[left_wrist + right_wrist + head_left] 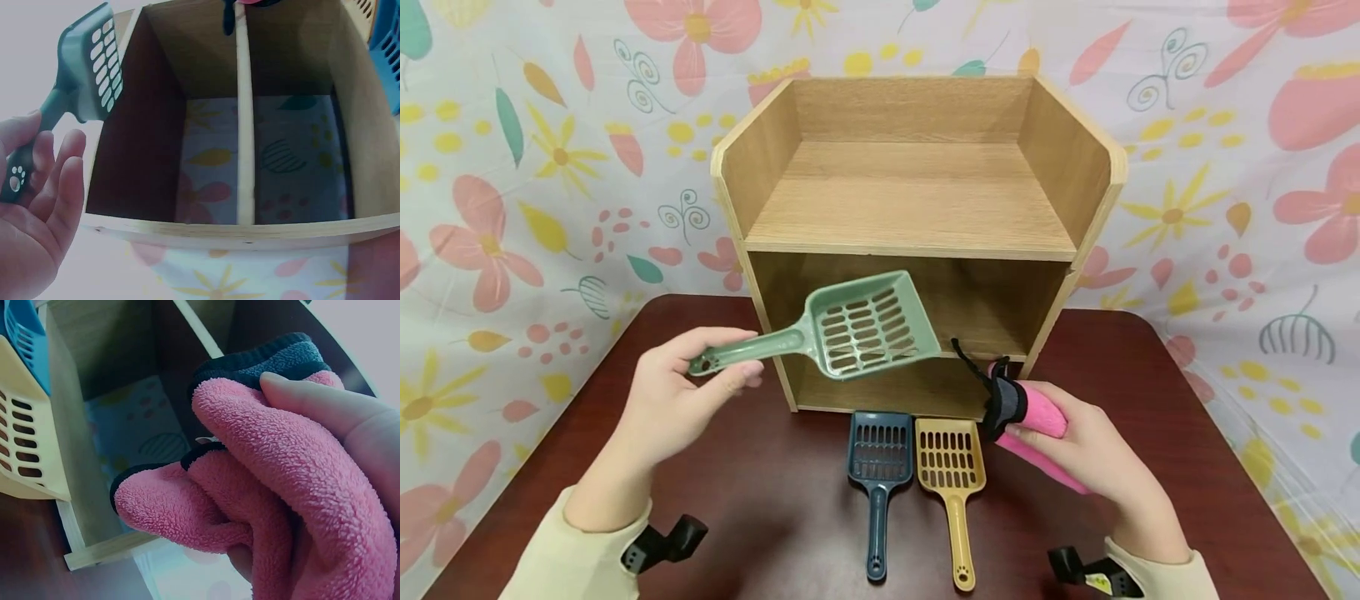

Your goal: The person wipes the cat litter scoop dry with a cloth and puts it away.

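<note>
My left hand (677, 392) pinches the handle end of a green slotted litter scoop (809, 333), raised before the shelf with its head pointing right. In the left wrist view, a paw print shows on the handle of this scoop (56, 103). A fuzzy pink cloth (1047, 412) with dark trim and a black cord is folded in the grip of my right hand (1093, 442). The right wrist view shows the thumb across the cloth (294, 456). Between my hands, a dark blue scoop (880, 479) and a yellow scoop (957, 492) lie side by side, handles toward me.
A two-level wooden shelf unit (910, 196) stands at the back of the dark red table (760, 500), with its upper tray and lower compartments facing me. Both scoop heads lie close to its front edge. Behind it hangs a flower-patterned cloth backdrop (587, 275).
</note>
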`<state>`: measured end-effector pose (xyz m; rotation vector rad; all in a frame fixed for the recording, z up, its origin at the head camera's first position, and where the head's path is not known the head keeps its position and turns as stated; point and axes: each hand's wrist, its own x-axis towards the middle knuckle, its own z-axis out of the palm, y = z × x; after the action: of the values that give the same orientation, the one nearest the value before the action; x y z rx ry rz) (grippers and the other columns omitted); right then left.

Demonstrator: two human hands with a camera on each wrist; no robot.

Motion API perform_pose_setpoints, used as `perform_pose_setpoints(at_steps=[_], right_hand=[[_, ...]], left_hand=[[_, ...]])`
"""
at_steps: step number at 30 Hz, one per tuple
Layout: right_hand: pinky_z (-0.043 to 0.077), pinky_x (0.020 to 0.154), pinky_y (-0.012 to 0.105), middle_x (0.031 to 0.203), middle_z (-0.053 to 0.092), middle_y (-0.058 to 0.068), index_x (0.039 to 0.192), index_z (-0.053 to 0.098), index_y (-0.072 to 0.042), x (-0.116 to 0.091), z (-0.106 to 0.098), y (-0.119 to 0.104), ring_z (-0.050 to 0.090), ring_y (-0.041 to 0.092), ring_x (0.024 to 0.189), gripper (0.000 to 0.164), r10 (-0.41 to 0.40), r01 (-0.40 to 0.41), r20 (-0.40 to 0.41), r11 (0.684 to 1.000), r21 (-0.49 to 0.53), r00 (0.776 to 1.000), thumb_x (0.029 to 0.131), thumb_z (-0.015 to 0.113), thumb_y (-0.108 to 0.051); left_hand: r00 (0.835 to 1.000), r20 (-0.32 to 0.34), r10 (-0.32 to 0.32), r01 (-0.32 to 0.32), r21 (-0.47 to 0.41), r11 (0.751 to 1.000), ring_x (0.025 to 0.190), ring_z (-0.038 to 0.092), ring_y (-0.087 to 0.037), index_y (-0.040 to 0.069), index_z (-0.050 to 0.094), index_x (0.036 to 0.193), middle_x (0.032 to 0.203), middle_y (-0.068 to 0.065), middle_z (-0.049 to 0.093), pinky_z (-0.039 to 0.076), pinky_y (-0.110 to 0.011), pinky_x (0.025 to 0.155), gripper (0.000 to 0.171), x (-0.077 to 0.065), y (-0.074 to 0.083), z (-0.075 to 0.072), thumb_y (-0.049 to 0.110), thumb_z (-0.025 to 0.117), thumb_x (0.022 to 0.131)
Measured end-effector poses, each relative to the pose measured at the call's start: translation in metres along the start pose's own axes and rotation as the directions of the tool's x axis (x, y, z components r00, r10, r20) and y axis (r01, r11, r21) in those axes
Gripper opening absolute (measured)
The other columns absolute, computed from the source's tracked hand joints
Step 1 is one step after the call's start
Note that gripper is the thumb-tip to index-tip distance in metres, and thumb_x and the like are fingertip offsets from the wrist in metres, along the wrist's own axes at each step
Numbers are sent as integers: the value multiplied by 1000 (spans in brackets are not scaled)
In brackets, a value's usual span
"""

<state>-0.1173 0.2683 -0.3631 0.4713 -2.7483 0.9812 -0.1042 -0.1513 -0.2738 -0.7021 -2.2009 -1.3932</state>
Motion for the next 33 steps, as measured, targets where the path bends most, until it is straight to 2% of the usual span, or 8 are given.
perform_pose_setpoints(at_steps=[6,13,20,24,30,31,33], right_hand=[[47,71,21,97,68,-7,120,59,-28,-1,-4,2,59,1,82,44,11,-11,2,1000,-14,1000,79,76,-30],[46,72,20,99,69,-8,121,59,-28,-1,-4,3,59,-1,84,46,-4,4,0,1000,-7,1000,79,76,-29],[46,72,19,100,68,-9,121,59,-29,-1,-3,2,59,-1,85,46,-15,15,2,1000,5,1000,79,76,-27],[46,72,19,100,68,-9,121,59,-29,-1,-2,1,59,0,84,46,-17,17,4,1000,4,1000,79,77,-27],[46,72,19,99,68,-9,119,60,-29,-1,-3,-1,58,-1,84,44,-21,21,2,1000,5,1000,78,77,-27],[45,72,18,99,68,-10,118,60,-29,-1,-3,-1,58,-1,83,44,-22,22,1,1000,7,1000,78,77,-27],[45,73,17,98,68,-10,117,60,-29,-1,-2,0,58,-1,83,43,-23,23,-1,1000,11,1000,78,77,-27]], left_hand=[[996,-85,39,-37,18,999,61,65,-3,-4,66,106,71,13,68,53,-18,56,28,14,10,-5,-7,70,78],[982,-176,72,-77,-22,997,58,65,-4,-8,66,105,72,12,69,51,-16,54,27,27,14,-6,-8,70,78],[964,-253,84,-63,91,994,58,63,0,-3,69,104,72,22,65,49,-13,55,28,37,20,-5,-3,73,77],[942,-318,109,-67,140,988,58,61,5,-2,71,101,73,23,64,49,-11,58,27,43,22,-1,0,76,74],[897,-401,183,-64,292,954,71,56,16,-4,72,98,83,-11,73,45,-7,68,26,51,20,8,7,77,75],[889,-414,194,-58,317,947,73,57,14,-3,72,97,86,-17,72,45,-6,69,26,52,20,10,9,77,75],[872,-441,213,-55,344,937,74,63,4,-2,73,97,87,-16,73,44,-5,71,25,56,19,14,10,76,76]])
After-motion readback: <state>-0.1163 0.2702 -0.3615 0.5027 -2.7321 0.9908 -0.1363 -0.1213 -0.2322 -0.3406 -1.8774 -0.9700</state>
